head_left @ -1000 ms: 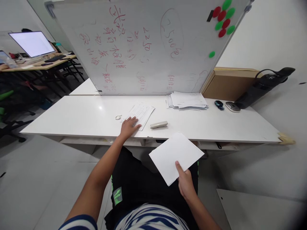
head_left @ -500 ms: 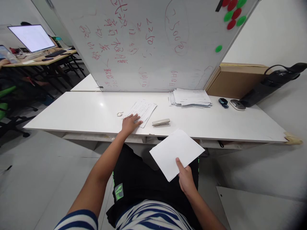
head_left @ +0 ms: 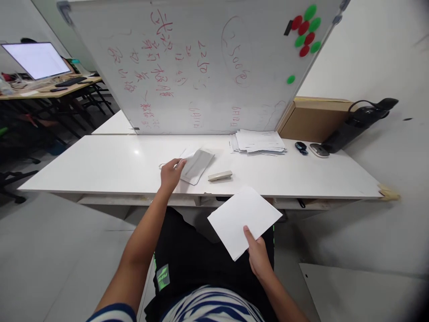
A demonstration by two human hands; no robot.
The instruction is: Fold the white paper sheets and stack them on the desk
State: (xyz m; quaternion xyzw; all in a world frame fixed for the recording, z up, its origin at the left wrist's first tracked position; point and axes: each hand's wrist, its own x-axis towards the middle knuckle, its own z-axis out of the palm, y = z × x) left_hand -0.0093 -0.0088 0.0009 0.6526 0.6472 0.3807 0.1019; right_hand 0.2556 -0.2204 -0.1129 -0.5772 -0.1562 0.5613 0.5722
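Observation:
My left hand (head_left: 171, 173) pinches the left edge of a paper sheet (head_left: 198, 164), which curls up off the small pile beneath it on the white desk. Just right of that pile lies a beige stapler (head_left: 220, 176). A white ring-like item (head_left: 161, 166) is partly hidden behind my left hand. Over my lap, in front of the desk edge, my right hand (head_left: 258, 252) grips blank white papers (head_left: 244, 219), thumb on top and fingers underneath.
A whiteboard (head_left: 187, 107) with red writing and magnets stands on the desk (head_left: 83, 165). Near its right foot lie a paper stack (head_left: 259, 142), a dark small item (head_left: 301, 147) and a mouse (head_left: 319, 150). A cardboard box (head_left: 315, 120) and black bottle (head_left: 358, 125) stand at the right.
My left hand, which lay flat on the pile, has drawn slightly left and lifted a sheet's edge, so the sheet now bends upward. My right hand still holds its papers. The view has shifted slightly.

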